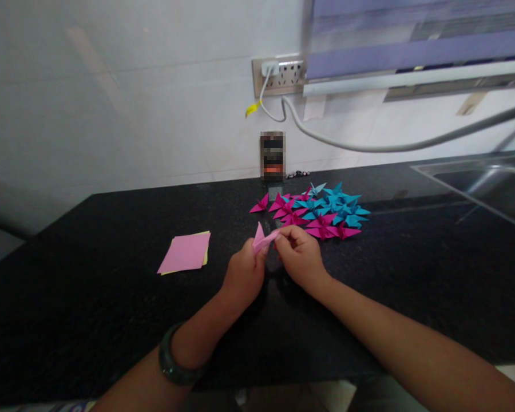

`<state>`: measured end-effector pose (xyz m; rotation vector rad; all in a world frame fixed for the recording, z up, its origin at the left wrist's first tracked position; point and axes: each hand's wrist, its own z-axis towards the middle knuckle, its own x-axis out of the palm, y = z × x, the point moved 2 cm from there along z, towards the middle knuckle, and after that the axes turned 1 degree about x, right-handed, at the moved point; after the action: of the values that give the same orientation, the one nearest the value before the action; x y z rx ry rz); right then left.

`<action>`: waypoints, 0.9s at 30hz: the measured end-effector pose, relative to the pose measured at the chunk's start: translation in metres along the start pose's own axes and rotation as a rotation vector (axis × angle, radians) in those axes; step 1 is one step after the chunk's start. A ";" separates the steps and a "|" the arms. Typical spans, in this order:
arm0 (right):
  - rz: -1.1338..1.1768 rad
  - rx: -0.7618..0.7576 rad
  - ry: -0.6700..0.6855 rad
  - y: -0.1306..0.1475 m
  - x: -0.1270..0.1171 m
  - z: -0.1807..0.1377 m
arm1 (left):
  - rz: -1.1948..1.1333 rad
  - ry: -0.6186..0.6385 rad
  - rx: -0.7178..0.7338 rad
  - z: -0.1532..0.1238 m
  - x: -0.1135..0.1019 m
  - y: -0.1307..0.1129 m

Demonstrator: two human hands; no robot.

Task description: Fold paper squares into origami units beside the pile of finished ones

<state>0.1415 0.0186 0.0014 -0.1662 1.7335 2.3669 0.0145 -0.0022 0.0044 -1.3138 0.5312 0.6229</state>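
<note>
Between my hands is a light pink folded paper crane (261,240), with one point sticking up and another stretching to the right. My left hand (245,270) is closed around its lower left part. The fingers of my right hand (301,254) pinch the tip on the right. Just beyond my hands lie several folded cranes, magenta ones (292,216) on the left and front and blue ones (337,203) to the right. A pale blue crane (315,189) sits at the back. To the left is a stack of pink and yellow square paper (185,253).
A phone-like upright object (273,155), pixelated, leans on the wall, with a small beaded strand (298,174) beside it. A wall socket (278,76) has a plug and a cable (352,146). A metal sink (476,197) is set into the black countertop (111,320) at right.
</note>
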 end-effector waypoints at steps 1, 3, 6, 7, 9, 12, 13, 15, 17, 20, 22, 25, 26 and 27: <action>0.031 0.017 -0.001 0.000 0.000 0.001 | 0.018 0.001 0.002 0.000 0.000 0.001; 0.092 0.045 0.020 0.000 -0.001 0.003 | 0.055 0.011 0.016 -0.001 0.000 0.002; 0.135 0.061 0.056 -0.002 -0.003 0.006 | 0.108 0.026 0.054 -0.001 0.000 0.003; 0.135 0.061 0.059 -0.003 -0.003 0.006 | 0.124 0.030 0.061 -0.002 0.000 0.002; 0.115 0.053 0.053 -0.002 -0.004 0.006 | 0.151 0.036 0.064 -0.002 0.000 0.002; 0.042 0.023 0.017 0.001 -0.003 0.003 | 0.173 0.034 0.068 -0.002 0.000 0.000; 0.009 0.014 -0.003 0.001 -0.003 0.002 | 0.180 0.034 0.068 -0.002 -0.001 -0.001; -0.056 0.000 -0.038 0.002 -0.003 0.001 | 0.186 0.038 0.060 -0.001 -0.001 -0.002; -0.087 -0.005 -0.049 0.002 -0.004 0.001 | 0.153 0.047 0.044 0.000 -0.001 -0.002; 0.013 0.009 0.000 0.001 -0.005 0.004 | -0.035 0.102 -0.021 0.001 0.001 0.000; 0.128 0.044 0.099 0.000 -0.006 0.007 | -0.259 0.213 -0.106 0.002 0.005 0.002; 0.228 0.091 0.328 -0.002 -0.005 0.011 | -0.611 0.385 -0.186 0.001 0.009 0.003; 0.239 0.099 0.394 -0.003 -0.006 0.011 | -0.693 0.427 -0.192 0.000 0.010 0.003; 0.245 0.102 0.439 -0.003 -0.006 0.012 | -0.752 0.461 -0.196 0.000 0.010 0.002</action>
<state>0.1486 0.0306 0.0032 -0.5204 2.1755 2.5463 0.0203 -0.0009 -0.0042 -1.7166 0.3031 -0.2656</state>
